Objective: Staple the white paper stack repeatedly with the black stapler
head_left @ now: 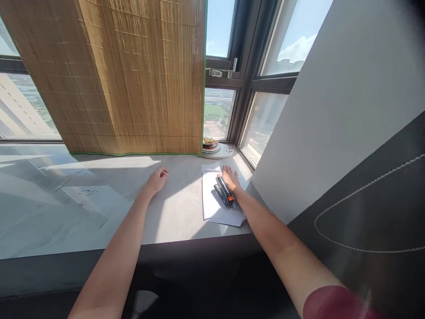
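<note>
Hard to read at the far end: the right hand (230, 177) lies over the top of the sheets of paper (214, 204), and its thumb is hidden behind the black stapler (224, 191), so whether thumb and stapler touch, I cannot tell. The fingers I can see are stretched out flat on the paper, released, not wrapped around anything. The stapler lies on the paper right against the heel of that hand, orange mark showing, its length running along the wrist. The left hand (157, 179) is a little blurred, fingers loosely curled and gripping nothing, resting on the bare grey sill (99, 208), well apart from the paper. Both arms run out of the bottom of the picture, with a red sleeve cut off at the lower right. The near corner of the paper comes close to the sill's front edge, while its right side sits near the foot of the white wall (348, 110), tight quarters there. To the left the sill is broad and sunlit. Behind, a bamboo blind (133, 75) hangs down to the sill. In the corner past the paper sits a stack of plates (212, 147); what lies on top is too small to make out. A bead chain (365, 190) loops across the dark panel (381, 230) on the right.
</note>
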